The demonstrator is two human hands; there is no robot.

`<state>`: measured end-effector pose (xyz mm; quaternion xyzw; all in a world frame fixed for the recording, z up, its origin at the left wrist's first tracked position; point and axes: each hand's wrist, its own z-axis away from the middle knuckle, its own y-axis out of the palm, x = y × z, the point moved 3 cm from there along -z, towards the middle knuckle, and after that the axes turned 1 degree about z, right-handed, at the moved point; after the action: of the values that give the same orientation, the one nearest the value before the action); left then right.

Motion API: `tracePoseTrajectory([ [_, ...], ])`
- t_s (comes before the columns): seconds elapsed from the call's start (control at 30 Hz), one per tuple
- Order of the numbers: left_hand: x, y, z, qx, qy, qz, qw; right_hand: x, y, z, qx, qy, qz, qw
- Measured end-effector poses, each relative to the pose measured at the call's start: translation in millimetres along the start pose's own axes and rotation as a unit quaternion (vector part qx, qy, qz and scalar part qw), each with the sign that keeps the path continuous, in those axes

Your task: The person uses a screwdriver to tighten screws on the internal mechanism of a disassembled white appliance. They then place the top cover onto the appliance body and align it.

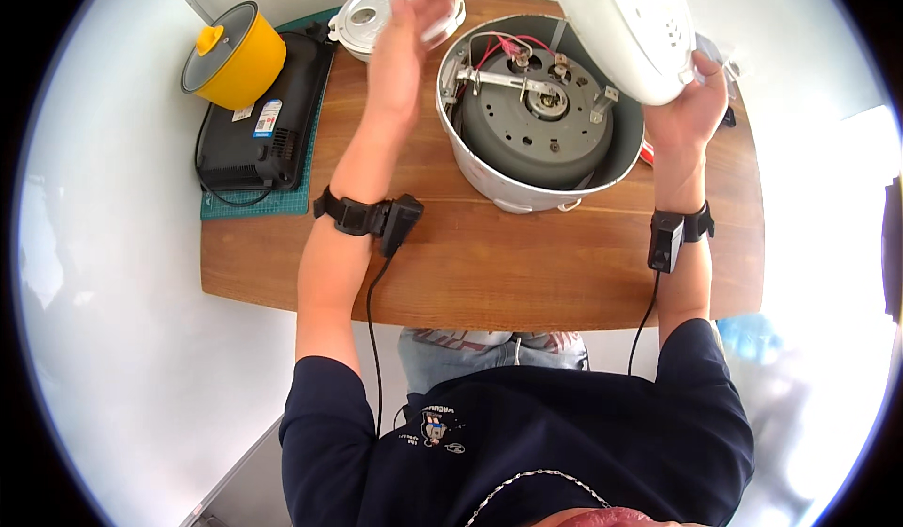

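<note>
My right hand [689,111] grips the lower edge of a white round plastic base cover [625,33], raised and tilted at the far right, with vent slots on one face. Beside it stands an upturned rice cooker body [513,188], its bottom uncovered. Inside show a grey metal dome [513,146], a metal bracket [503,79] and red and white wires [513,49]. My left hand [400,62] is up in the air left of the cooker body, fingers stretched out and slightly blurred, holding nothing. Behind it lies a white round lid [353,21], partly hidden.
At the left, a yellow pot [249,62] with a grey lid rests on a black appliance [246,146] over a green cutting mat [235,204]. A red object [647,154] and small dark things lie partly hidden right of the cooker. Wrist-strapped devices trail black cables [372,311].
</note>
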<state>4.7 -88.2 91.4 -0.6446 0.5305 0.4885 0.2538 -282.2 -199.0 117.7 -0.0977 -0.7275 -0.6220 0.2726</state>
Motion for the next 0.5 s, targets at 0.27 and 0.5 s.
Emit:
tracePoseTrajectory([
  [0.27,20,22,36,0.107,-0.116,0.176,0.972,-2,-16,-7,0.127,0.058,-0.120,0.983],
  [0.5,22,18,57,0.012,-0.073,0.183,0.980,-9,-19,-17,0.234,0.128,-0.175,0.948],
])
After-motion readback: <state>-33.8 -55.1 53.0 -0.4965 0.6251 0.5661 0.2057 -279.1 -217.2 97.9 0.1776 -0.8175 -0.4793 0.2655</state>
